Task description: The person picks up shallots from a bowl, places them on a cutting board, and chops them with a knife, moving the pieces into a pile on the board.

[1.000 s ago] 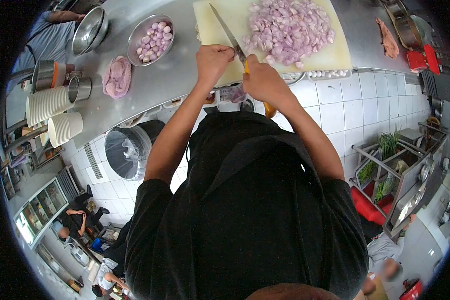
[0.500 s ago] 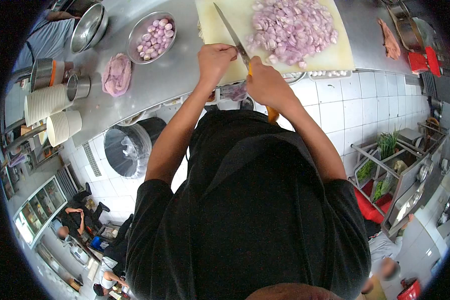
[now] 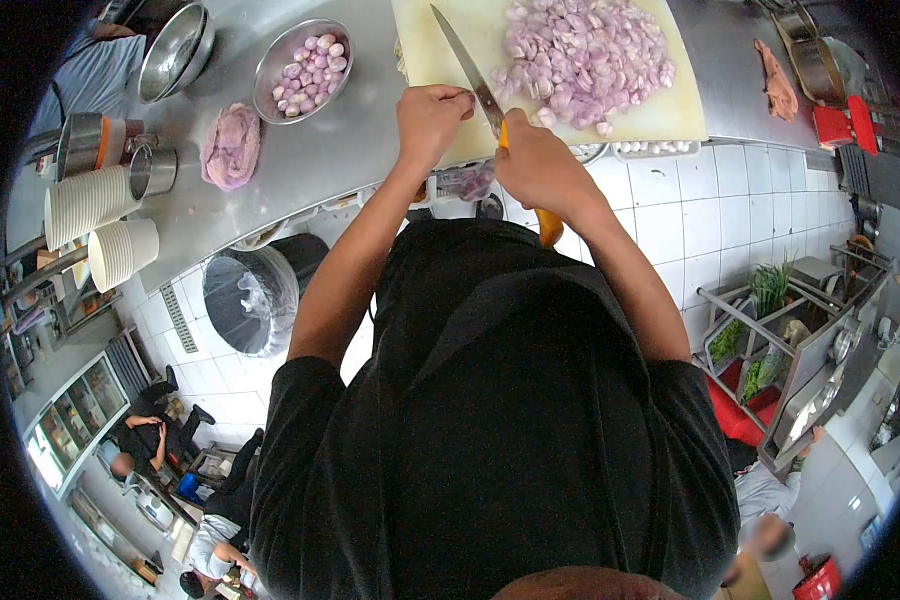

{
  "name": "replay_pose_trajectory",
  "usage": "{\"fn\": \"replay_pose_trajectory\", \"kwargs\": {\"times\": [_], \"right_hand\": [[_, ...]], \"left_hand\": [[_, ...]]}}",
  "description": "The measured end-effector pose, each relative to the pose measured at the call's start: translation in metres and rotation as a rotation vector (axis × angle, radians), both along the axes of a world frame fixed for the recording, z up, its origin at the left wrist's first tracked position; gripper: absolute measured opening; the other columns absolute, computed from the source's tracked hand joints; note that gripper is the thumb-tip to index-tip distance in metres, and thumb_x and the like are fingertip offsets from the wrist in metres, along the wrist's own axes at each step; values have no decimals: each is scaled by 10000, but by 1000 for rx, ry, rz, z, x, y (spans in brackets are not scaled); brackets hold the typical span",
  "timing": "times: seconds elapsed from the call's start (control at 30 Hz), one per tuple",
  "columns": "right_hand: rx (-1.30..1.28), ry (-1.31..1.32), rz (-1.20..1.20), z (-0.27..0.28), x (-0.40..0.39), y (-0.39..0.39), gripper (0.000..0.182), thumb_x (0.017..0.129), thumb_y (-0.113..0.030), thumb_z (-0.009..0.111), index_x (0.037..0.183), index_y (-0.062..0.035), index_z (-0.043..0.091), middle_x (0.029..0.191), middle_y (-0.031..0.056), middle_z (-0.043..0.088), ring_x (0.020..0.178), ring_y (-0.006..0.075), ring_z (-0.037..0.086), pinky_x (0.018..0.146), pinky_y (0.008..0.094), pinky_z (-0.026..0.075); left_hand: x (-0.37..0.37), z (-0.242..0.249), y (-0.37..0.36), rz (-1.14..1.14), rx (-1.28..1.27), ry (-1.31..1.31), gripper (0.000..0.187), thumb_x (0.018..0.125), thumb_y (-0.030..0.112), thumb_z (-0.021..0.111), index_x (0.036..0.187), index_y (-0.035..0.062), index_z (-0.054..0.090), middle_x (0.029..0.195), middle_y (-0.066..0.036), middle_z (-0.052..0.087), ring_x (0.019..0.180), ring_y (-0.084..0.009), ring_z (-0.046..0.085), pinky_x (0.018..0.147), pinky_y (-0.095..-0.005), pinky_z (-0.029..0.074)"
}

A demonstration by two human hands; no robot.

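Observation:
My right hand [image 3: 542, 165] is wrapped around the yellow handle of a long kitchen knife [image 3: 470, 68], its blade slanting away to the upper left over the pale cutting board [image 3: 440, 30]. Left of the blade, my left hand [image 3: 433, 122] is closed, with its fingers curled and thumb pressed in over the board's near edge. Whatever its fingers may hold is hidden. A broad heap of cut shallots [image 3: 590, 60] covers the right part of the board. To the left, a steel bowl [image 3: 263, 92] holds whole peeled shallots [image 3: 313, 75].
A crumpled pinkish mesh bag [image 3: 232, 146] lies on the steel counter [image 3: 185, 220]. Stacked white tubs [image 3: 122, 255] and metal pots stand at the left end. Below is a lined bin [image 3: 250, 300]. A vegetable rack [image 3: 760, 330] stands right. Other people are at the lower left and right.
The knife has shifted slightly away from my left fingertips, leaving a small gap beside the blade. My left hand stays in nearly the same place. The whole view has moved a little.

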State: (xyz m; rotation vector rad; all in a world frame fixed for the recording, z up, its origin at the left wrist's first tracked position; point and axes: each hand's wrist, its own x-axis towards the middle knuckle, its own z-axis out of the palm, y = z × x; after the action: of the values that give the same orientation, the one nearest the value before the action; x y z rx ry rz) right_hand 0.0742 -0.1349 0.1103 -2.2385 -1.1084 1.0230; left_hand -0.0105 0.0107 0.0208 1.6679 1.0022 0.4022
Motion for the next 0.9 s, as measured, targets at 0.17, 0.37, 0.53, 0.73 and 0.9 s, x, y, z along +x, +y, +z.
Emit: {"fn": "replay_pose_trajectory", "kwargs": {"times": [0.17, 0.37, 0.53, 0.73, 0.9], "right_hand": [[-6, 9, -19, 1, -2, 2, 336, 803, -76, 518, 1068, 125, 470, 866, 397, 633, 880, 522, 653, 828, 564, 502], [99, -107, -21, -48, -3, 18, 332, 820, -89, 532, 1073, 115, 465, 872, 384, 640, 866, 519, 653, 806, 572, 505], [48, -27, -14, -22, 5, 8, 224, 918, -105, 492, 1038, 74, 433, 746, 267, 642, 487, 315, 642, 466, 435, 522], [-24, 106, -19, 19, -1, 1, 332, 803, -62, 502, 1060, 144, 469, 677, 292, 646, 537, 366, 671, 589, 469, 552], [-9, 64, -24, 6, -3, 1, 353, 801, -68, 503, 1078, 148, 471, 718, 329, 648, 658, 427, 693, 686, 503, 552]], "left_hand": [[0, 3, -1, 14, -38, -10, 200, 832, 122, 712, 901, -59, 761, 781, -101, 744, 708, -123, 694, 668, -250, 544], [-1, 10, -2, 27, -68, -18, 200, 816, 114, 710, 906, -57, 762, 787, -109, 745, 696, -139, 695, 666, -257, 549], [0, 5, 0, 6, -26, -13, 209, 816, 125, 710, 895, -63, 759, 776, -98, 742, 685, -133, 687, 662, -257, 546], [-1, 1, 0, -7, -20, 6, 207, 833, 132, 710, 896, -59, 759, 772, -91, 739, 694, -120, 684, 671, -252, 543], [-2, 3, 0, -18, -23, -6, 201, 837, 134, 707, 902, -49, 763, 778, -92, 741, 701, -118, 684, 678, -247, 541]]}}
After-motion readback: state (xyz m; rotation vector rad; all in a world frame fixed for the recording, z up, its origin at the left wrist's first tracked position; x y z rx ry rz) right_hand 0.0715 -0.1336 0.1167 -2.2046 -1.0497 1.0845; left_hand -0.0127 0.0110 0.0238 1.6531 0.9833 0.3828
